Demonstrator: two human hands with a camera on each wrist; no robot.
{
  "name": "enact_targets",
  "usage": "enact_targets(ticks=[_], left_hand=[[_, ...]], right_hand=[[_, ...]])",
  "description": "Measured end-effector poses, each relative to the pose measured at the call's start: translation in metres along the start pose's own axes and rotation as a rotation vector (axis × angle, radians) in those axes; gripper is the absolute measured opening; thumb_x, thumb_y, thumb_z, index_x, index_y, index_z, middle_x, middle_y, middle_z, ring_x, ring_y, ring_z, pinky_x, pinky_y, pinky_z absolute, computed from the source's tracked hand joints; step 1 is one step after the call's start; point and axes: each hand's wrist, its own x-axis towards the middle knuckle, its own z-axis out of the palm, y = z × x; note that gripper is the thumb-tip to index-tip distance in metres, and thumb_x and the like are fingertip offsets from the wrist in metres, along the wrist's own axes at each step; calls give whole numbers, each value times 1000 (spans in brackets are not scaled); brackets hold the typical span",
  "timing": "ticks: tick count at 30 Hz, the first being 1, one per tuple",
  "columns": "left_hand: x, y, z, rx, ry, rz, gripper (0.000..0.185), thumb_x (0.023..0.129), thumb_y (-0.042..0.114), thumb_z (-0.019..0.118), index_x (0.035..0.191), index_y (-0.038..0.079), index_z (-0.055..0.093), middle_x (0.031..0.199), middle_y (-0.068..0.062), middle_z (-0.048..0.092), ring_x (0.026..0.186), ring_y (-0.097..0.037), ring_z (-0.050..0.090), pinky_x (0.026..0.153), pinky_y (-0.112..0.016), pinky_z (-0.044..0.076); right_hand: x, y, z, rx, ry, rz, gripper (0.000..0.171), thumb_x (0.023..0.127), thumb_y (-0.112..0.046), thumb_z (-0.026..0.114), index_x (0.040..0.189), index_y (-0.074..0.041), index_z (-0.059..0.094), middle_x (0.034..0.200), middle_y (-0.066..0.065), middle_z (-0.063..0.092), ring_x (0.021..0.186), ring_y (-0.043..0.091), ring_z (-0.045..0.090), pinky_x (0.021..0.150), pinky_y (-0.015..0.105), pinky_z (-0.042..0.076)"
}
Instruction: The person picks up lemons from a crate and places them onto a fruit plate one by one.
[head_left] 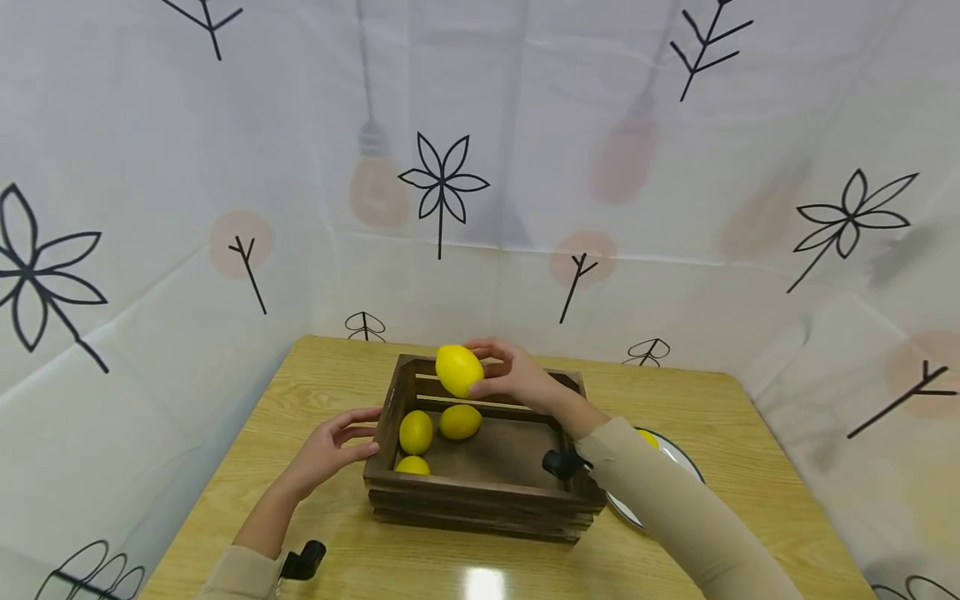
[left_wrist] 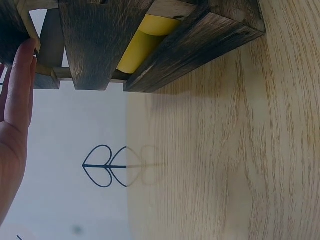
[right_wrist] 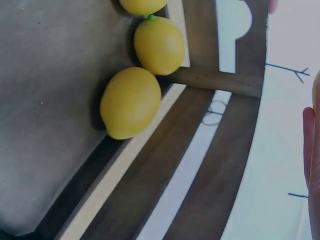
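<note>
Above the back of a dark slatted wooden crate [head_left: 487, 490], my right hand [head_left: 517, 379] pinches a yellow lemon [head_left: 459, 371] between thumb and fingers. Three lemons lie inside at the crate's left end: one near the back slats [head_left: 460, 422], one beside it [head_left: 416, 432] and one partly hidden by the front wall [head_left: 413, 466]. My left hand [head_left: 330, 446] rests against the crate's left end with its fingers extended. In the left wrist view, yellow fruit [left_wrist: 137, 52] shows between the slats. The right wrist view catches only the edge of my right hand [right_wrist: 314, 165].
A white plate with a dark rim [head_left: 678, 452] stands right of the crate, partly covered by my right sleeve [head_left: 675, 508]. Something yellow [head_left: 648, 437] lies on it. The crate sits on a light wooden table [head_left: 330, 375], before a printed white cloth [head_left: 510, 283].
</note>
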Motion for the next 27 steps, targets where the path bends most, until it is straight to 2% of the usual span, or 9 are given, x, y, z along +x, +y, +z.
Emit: enact_targets(ticks=[11, 15, 20, 27], left_hand=[[-1, -2, 0, 11, -5, -2, 52, 87, 17, 68, 135, 10, 48, 136, -13, 44, 116, -28, 50, 84, -32, 49], [-1, -3, 1, 12, -11, 4, 52, 87, 17, 67, 135, 10, 48, 136, -13, 44, 117, -30, 49, 84, -32, 49], [-1, -3, 1, 0, -9, -1, 52, 87, 16, 67, 135, 9, 48, 136, -14, 44, 118, -35, 47, 84, -32, 49], [-1, 0, 2, -8, -10, -7, 53, 87, 16, 67, 135, 8, 47, 137, -14, 43, 118, -34, 47, 84, -32, 49]], right_hand=[[-15, -8, -2, 40, 83, -36, 59, 82, -4, 71, 135, -7, 44, 130, 17, 44, 105, 30, 56, 83, 41, 50], [-21, -12, -2, 59, 109, -60, 61, 81, -7, 73, 135, -6, 44, 128, 18, 45, 104, 30, 57, 82, 42, 51], [-29, -16, -3, 23, 149, -83, 63, 79, -11, 75, 134, -7, 45, 126, 17, 47, 103, 30, 57, 82, 40, 51], [-40, -18, -8, 44, 206, -102, 62, 79, -6, 73, 134, -8, 46, 125, 17, 47, 100, 30, 58, 80, 40, 52]])
